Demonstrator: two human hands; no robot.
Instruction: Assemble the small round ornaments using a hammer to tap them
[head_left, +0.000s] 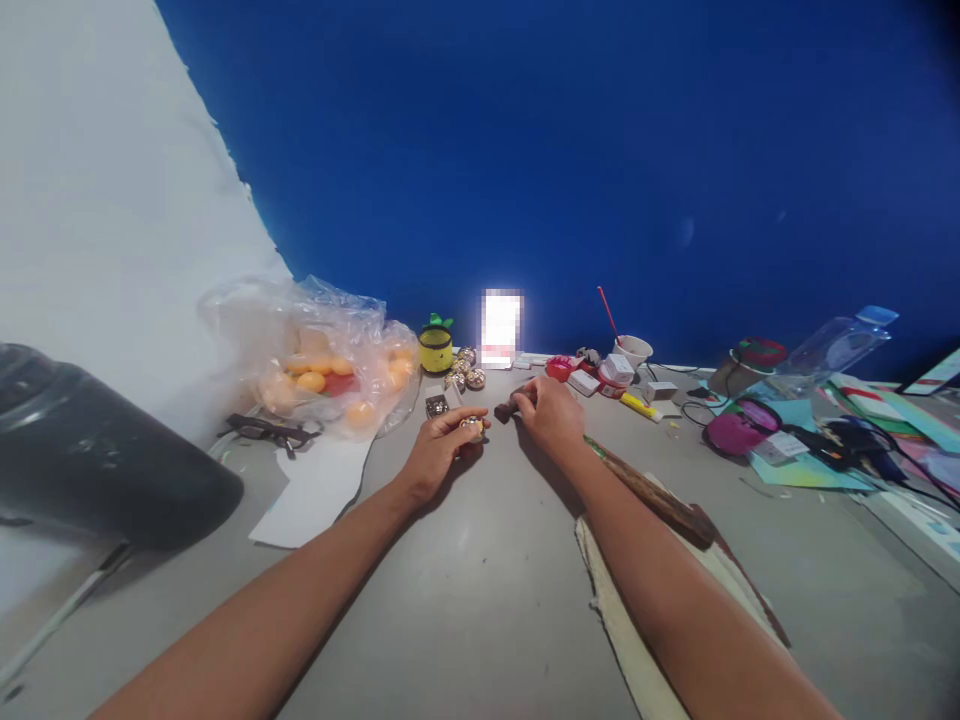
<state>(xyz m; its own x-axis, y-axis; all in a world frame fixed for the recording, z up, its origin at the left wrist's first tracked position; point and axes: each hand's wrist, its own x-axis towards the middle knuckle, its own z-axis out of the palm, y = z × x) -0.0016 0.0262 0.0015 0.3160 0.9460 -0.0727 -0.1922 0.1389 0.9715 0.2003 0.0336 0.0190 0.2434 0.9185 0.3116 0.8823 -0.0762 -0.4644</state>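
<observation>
My left hand rests on the grey table, its fingers closed around a small decorated ball. My right hand lies a little to the right, fingers curled over the dark end of a long brown stick that runs back under my forearm. Several more small decorated balls sit just beyond my hands, beside a small dark box.
A clear plastic bag of orange balls and dark glasses lie at left on white paper. A yellow pot, a paper cup, small boxes, a plastic bottle and coloured paper clutter the back and right. A black cylinder stands near left.
</observation>
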